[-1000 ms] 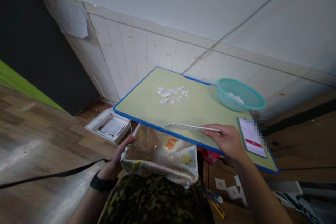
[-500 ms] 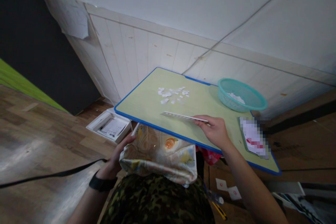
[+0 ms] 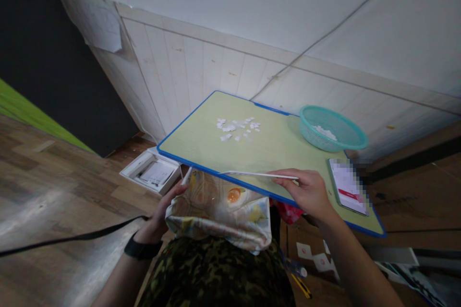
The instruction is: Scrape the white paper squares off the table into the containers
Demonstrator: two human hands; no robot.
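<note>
My right hand (image 3: 309,191) pinches one end of a thin white sheet (image 3: 257,174) and holds it nearly flat over the front edge of the low green table with a blue rim (image 3: 201,167). Below the table, my left hand (image 3: 166,211) grips the edge of a printed fabric bag (image 3: 219,213) that rests on my lap and hangs open under the sheet. A pile of small white pieces (image 3: 236,128) lies on the table's middle.
A teal basket (image 3: 332,129) with white pieces stands at the table's far right, a phone (image 3: 348,186) lies near my right wrist. An open white box (image 3: 150,171) sits on the wooden floor at left. Paper scraps and a yellow cutter (image 3: 301,287) lie under the table.
My right hand pushed the white sheet toward the table's middle, then drew it back to the front edge, now seen almost edge-on. The left hand stayed on the bag.
</note>
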